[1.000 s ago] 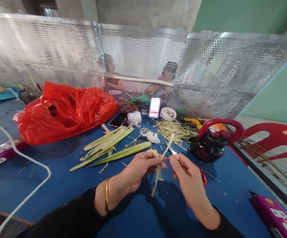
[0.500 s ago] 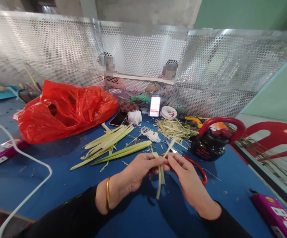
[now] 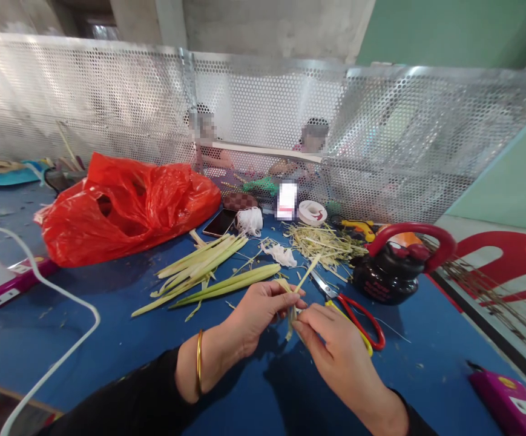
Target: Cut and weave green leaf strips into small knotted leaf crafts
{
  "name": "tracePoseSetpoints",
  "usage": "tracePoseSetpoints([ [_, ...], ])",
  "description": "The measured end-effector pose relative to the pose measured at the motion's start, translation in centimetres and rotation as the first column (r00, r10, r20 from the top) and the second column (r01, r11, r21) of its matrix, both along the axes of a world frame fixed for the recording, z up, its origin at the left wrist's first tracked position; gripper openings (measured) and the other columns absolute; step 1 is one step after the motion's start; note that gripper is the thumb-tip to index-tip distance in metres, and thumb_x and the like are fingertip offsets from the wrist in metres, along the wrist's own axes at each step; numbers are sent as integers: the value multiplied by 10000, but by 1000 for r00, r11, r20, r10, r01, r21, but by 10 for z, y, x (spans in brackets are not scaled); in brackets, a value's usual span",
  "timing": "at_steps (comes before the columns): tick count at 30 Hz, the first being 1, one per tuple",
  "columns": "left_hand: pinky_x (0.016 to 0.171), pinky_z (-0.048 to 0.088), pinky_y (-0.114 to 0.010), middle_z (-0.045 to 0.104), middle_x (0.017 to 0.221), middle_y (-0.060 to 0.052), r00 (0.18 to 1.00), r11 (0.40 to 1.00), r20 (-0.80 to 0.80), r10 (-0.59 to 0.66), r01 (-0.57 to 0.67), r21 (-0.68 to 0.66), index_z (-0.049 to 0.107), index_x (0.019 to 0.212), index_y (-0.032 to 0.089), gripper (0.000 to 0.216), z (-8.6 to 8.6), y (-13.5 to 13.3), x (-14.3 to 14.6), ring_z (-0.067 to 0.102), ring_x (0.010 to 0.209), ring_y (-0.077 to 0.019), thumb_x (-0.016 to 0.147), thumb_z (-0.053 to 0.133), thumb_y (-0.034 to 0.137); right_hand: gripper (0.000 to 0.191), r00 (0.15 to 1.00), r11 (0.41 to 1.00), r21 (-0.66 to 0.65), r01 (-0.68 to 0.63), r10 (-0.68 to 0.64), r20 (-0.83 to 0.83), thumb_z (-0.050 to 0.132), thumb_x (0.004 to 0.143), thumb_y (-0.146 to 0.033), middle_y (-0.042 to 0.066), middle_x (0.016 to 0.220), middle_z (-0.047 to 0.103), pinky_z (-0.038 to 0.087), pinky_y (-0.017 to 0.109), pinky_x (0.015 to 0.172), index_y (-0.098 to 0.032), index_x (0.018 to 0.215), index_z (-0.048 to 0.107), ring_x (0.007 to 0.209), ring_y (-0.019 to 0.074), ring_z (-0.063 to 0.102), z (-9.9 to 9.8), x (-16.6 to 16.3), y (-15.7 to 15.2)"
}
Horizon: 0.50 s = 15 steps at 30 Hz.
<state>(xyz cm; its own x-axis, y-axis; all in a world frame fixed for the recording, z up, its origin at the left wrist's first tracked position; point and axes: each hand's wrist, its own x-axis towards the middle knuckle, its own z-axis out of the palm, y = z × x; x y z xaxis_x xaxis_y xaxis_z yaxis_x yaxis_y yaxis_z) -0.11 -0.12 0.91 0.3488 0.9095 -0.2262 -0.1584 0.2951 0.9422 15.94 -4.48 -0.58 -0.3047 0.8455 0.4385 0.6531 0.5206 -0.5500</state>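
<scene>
My left hand (image 3: pixel 260 312), a gold bangle at its wrist, pinches a pale green leaf strip (image 3: pixel 307 274) between thumb and fingers. One end of the strip sticks up to the right; the lower part is bent and partly hidden by my fingers. Just below and to the right, my right hand (image 3: pixel 335 345) has thumb and forefinger closed on the strip's lower part. Beyond my left hand lie several long green leaves (image 3: pixel 226 284) and a pile of paler strips (image 3: pixel 203 263). Scissors (image 3: pixel 333 293) with red and yellow handles rest beside my right hand.
A red plastic bag (image 3: pixel 131 212) fills the back left. Behind are a phone (image 3: pixel 220 222), white yarn (image 3: pixel 249 221), a tape roll (image 3: pixel 312 212) and shredded trimmings (image 3: pixel 326 242). A black kettle-shaped container (image 3: pixel 385 275) stands right; a white cable (image 3: pixel 92 315) curves at left. Two people sit behind the perforated screen (image 3: pixel 263 91).
My right hand has moved down and slightly left along the strip, uncovering more of the scissors. My left hand keeps its pinch. The whole view has shifted slightly.
</scene>
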Motion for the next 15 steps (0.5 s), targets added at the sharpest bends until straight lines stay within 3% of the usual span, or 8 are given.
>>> tracePoseSetpoints([
  [3,507,264,-203,623,633,15,987,992,-108,-116,121,42,724,734,142,145,3,-3,1,372,521,-58,671,683,266,159,988,965,212,152,-152,-17,529,918,-290,56,835,640,406,334,735,-207,909,664,793,206,561,7,7,2],
  [5,523,292,-207,620,599,16,957,969,-184,-225,239,59,717,683,140,122,3,-6,1,408,539,-73,654,675,251,175,968,939,238,247,-249,-21,566,888,-315,78,902,656,403,384,808,-212,947,695,866,242,576,11,12,7],
  [8,542,329,-215,655,628,1,910,926,-230,-346,370,70,744,766,140,187,1,-8,3,460,568,-95,672,646,268,175,990,988,-80,133,-136,-30,585,864,-318,44,835,678,441,353,792,-226,780,708,834,224,615,13,13,16],
  [11,520,324,-219,684,664,-17,879,904,-278,-387,421,71,755,852,138,257,-4,-9,3,437,532,-92,724,590,289,156,978,921,-389,33,-110,-176,594,837,-302,18,811,702,481,281,700,-222,758,702,766,187,645,12,9,18],
  [13,512,324,-220,695,682,-30,874,902,-288,-391,427,70,754,848,131,265,-6,-9,4,422,514,-87,741,570,291,146,961,873,-487,34,-163,-224,596,823,-312,13,799,712,485,261,651,-217,806,705,720,176,647,10,7,18],
  [15,521,340,-218,696,687,-37,880,905,-285,-381,418,80,751,821,122,263,-8,-9,4,432,518,-86,750,566,295,202,969,865,-495,87,-189,-159,581,833,-365,13,723,701,469,257,609,-211,774,698,661,171,629,10,8,17],
])
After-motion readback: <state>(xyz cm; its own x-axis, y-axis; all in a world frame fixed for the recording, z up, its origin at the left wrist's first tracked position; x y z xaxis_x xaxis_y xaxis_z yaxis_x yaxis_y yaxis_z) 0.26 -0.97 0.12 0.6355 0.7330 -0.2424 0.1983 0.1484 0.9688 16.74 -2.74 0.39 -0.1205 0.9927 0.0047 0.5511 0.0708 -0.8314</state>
